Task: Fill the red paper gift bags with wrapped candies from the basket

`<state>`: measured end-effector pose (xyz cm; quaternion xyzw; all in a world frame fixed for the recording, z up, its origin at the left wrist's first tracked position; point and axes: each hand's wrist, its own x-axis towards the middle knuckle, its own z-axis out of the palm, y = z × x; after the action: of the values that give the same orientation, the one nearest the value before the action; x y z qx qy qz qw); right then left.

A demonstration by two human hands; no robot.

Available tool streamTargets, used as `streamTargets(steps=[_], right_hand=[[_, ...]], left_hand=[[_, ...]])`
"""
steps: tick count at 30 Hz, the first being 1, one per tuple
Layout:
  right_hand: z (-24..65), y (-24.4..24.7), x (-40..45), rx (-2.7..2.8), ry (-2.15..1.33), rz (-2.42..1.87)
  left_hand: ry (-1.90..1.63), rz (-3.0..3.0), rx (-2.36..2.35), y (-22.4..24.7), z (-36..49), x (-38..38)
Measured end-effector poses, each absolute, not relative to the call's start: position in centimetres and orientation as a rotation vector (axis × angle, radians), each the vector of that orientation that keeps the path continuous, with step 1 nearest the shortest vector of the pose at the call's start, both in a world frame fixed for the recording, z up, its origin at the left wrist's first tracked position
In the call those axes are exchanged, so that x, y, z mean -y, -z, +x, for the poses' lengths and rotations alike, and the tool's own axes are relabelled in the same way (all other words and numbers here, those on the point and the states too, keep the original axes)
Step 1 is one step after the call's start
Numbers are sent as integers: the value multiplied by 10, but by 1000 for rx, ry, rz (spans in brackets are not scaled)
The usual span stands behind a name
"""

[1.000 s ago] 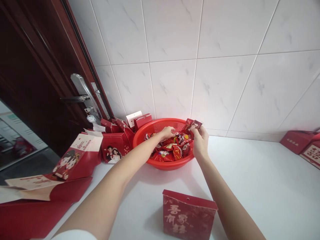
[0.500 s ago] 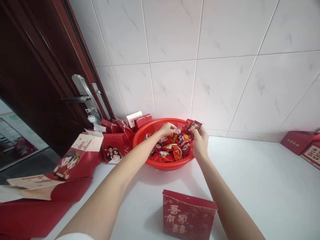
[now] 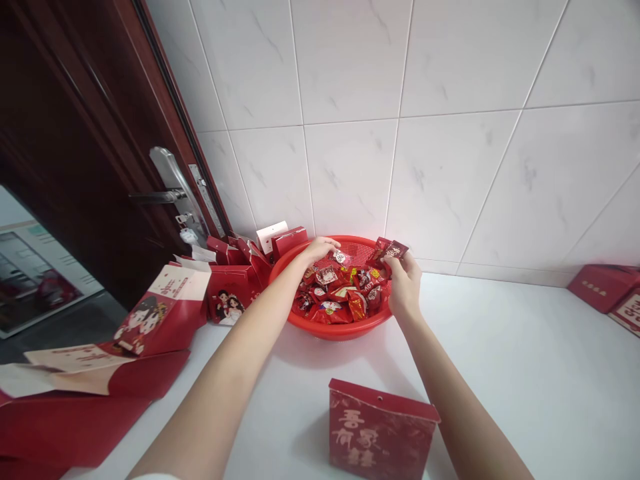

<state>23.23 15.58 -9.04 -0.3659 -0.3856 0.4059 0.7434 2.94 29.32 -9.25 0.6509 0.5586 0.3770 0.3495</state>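
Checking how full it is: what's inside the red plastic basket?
The red plastic basket holds a heap of red-wrapped sweets, with the left hand on top and the right hand pinching a dark red packet. The heap hides the basket's bottom.

Red basket, white grey-veined wall tiles

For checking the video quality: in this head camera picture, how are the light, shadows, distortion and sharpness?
In the head view, the light is bright and even; the red basket casts only a soft shadow on the white counter. The wall tiles show faint glare, and the wide lens bends their lines. The small red packet in the right hand looks slightly soft.
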Motion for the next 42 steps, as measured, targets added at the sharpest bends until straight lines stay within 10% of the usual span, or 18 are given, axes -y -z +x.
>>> streamTargets(steps=[42], right_hand=[[232, 92, -156, 864, -878, -799]], left_hand=[[-672, 1789, -1249, 84, 35, -274]])
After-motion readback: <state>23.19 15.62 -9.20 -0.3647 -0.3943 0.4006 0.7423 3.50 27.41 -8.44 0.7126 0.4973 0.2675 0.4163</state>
